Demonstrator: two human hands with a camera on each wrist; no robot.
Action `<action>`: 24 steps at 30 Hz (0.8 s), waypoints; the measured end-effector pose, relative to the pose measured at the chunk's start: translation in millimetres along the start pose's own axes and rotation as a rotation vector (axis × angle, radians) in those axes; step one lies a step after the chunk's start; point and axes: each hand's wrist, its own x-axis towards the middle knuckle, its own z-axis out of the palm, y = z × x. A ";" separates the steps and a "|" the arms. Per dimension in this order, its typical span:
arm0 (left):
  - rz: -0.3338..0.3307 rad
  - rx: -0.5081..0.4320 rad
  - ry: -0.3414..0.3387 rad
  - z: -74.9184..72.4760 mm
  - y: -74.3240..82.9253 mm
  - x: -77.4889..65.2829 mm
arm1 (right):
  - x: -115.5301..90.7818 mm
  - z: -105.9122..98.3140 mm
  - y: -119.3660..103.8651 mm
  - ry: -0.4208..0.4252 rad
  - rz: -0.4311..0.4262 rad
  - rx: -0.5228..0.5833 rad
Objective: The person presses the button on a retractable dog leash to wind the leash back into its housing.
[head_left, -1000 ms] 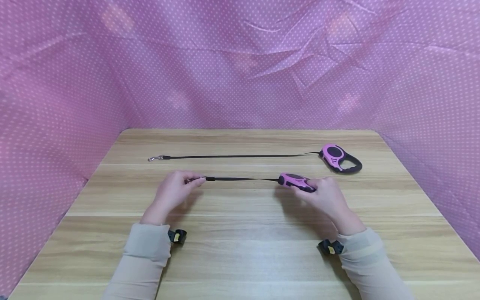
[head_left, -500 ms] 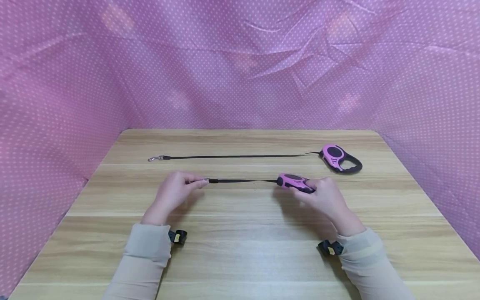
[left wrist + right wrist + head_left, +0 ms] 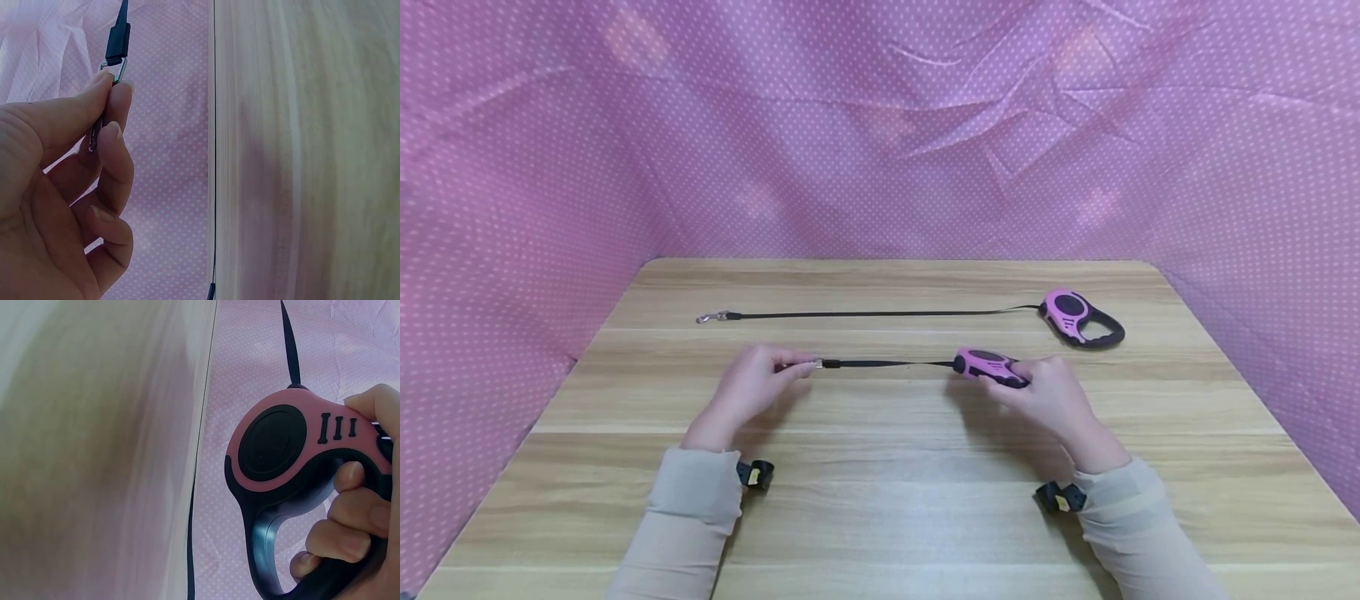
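Note:
My right hand [image 3: 1052, 396] grips the black handle of a pink and black retractable dog leash [image 3: 272, 447], its fingers curled through the loop in the right wrist view. From the casing a black strap [image 3: 887, 363] runs leftward, held above the table. At its far end is a metal clip [image 3: 115, 70], pinched between the thumb and forefinger of my left hand [image 3: 748, 387]. The other left fingers are loosely bent in the left wrist view. Part of the clip is hidden by the fingertips.
Behind the hands, a second pink and black leash [image 3: 1067, 312] lies on the wooden table [image 3: 880, 517]. Its strap [image 3: 865, 313] stretches left to a metal clip [image 3: 711, 317]. Pink dotted cloth [image 3: 880, 167] stands around the back and sides.
The left fingers have shifted on the clip, and more of its metal shows beside the thumb. The strap's end sits slightly farther right and lower. The right hand has barely moved.

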 end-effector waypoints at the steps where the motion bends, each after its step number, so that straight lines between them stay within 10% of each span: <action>1: 0.008 0.005 -0.002 0.1 0.0 -0.1 | 0.0 0.0 -0.2 -0.004 0.000 -0.001; 24: 0.008 0.019 -0.022 6.2 8.1 -1.0 | -1.9 3.4 -3.9 -0.006 -0.008 0.036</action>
